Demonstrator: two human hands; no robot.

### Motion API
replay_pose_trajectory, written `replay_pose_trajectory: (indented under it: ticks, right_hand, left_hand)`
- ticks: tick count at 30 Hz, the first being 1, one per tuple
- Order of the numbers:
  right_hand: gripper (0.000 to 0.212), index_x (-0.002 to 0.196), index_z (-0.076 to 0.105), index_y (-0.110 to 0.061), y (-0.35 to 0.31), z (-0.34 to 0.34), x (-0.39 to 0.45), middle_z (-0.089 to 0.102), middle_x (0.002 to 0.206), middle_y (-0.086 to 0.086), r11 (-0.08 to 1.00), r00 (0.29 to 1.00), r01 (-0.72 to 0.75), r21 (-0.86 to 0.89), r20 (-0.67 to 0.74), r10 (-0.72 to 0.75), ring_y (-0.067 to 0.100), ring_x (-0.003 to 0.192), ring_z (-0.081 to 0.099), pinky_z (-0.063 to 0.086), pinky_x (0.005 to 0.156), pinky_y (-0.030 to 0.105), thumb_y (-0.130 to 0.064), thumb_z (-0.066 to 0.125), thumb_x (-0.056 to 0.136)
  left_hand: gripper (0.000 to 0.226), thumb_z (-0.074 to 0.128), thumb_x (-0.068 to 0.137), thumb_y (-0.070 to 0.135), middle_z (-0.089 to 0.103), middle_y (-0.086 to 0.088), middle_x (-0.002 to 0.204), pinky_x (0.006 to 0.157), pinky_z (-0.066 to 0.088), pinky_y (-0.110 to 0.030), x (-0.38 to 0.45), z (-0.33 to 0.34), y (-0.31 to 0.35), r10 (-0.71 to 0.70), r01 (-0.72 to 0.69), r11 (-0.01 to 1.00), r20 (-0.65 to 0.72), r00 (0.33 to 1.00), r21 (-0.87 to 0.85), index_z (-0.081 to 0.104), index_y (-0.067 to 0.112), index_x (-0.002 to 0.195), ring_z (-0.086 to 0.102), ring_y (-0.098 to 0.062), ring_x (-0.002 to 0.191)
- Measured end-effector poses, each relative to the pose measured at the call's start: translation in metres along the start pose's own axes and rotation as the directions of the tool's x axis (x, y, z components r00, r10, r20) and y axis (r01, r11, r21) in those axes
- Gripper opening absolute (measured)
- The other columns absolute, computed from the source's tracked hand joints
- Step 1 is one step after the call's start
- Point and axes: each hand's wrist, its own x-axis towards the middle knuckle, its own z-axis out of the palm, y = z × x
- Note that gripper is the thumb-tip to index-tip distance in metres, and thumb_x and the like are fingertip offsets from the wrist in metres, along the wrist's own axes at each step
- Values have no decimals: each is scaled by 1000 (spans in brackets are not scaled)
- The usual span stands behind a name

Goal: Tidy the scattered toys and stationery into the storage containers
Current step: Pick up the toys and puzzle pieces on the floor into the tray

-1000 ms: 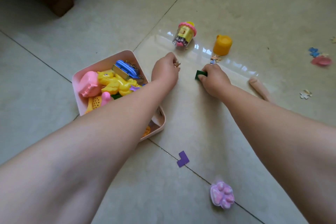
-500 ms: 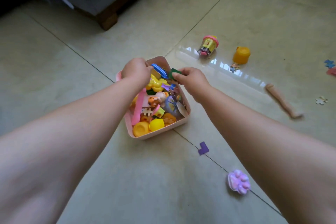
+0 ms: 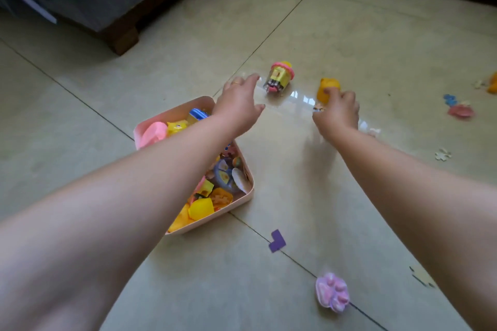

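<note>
left hand spread, empty, beside yellow-pink toy; right hand fingers curled on orange cup; pink bin full.

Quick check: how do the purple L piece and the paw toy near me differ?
The purple L piece is flat, angular and dark purple; the paw toy is puffy, rounded and pale lilac with pink pads. The L piece looks smaller than the paw toy. The L piece lies closer to the pink bin, the paw toy nearer the camera. Both lie loose on the floor along the same tile seam, and neither hand touches them.
</note>
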Motion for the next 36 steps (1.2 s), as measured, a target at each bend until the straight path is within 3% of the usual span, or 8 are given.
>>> replay_pose_trajectory:
  ticks: [5,8,13,19,22,25,32,36]
  right_hand:
    - [79,150,24,-32,-2,-11,46,11,159,8,967,976,180,-180,159,-152,37,140,21,24,113,41,-13,60,83]
    - [82,152,14,-35,-1,-4,61,1,162,3,939,949,207,-274,290,-125,37,144,13,23,114,48,-14,57,85]
    - [65,146,29,-27,7,4,54,6,158,1,926,947,233,-298,285,-146,44,127,37,39,100,40,-14,56,88]
    - [57,138,44,-27,20,-2,13,23,148,3,949,950,246,-197,242,-196,39,115,44,44,93,36,-6,60,88]
    - [46,127,50,-25,26,-2,-8,30,138,5,967,953,230,-112,228,-201,39,107,46,49,88,42,-2,57,87]
    - [38,122,53,-25,31,-6,-19,34,134,8,937,948,276,-215,220,-228,38,104,49,48,83,39,-6,54,90]
    - [50,121,51,-24,40,-10,-39,33,128,10,849,914,315,-423,378,-151,35,104,41,46,71,35,-2,67,80]
    - [43,114,55,-28,27,-12,-46,37,125,9,930,906,180,-319,422,-30,36,105,41,45,67,35,0,57,81]
  left_hand:
    - [74,57,92,29,13,-12,159,106,37,-45,44,21,28,47,-43,999,120,992,-33,13,31,153,18,-32,145]
    - [74,55,93,26,-3,-15,161,110,33,-45,68,33,34,23,-15,999,171,985,-47,12,36,152,11,-35,147]
    - [71,52,95,29,-12,-16,160,114,29,-44,98,50,35,-37,51,997,212,976,-61,11,39,152,11,-40,146]
    - [79,53,92,23,-18,-12,160,112,33,-43,138,56,41,-122,145,986,231,965,-86,4,43,151,23,-41,144]
    - [67,51,92,23,3,-14,158,98,39,-30,141,63,47,-82,99,993,240,967,-62,20,38,150,48,-35,127]
    - [48,55,92,27,32,-14,139,81,40,-28,126,71,50,-49,54,998,174,983,-25,40,28,138,59,-36,105]
    - [36,63,86,27,37,-14,123,76,45,-31,65,81,44,-33,43,998,238,971,-37,48,20,118,60,-38,94]
    - [40,68,84,30,40,-13,121,79,52,-34,35,51,34,-34,67,987,219,975,-143,50,19,117,62,-37,89]
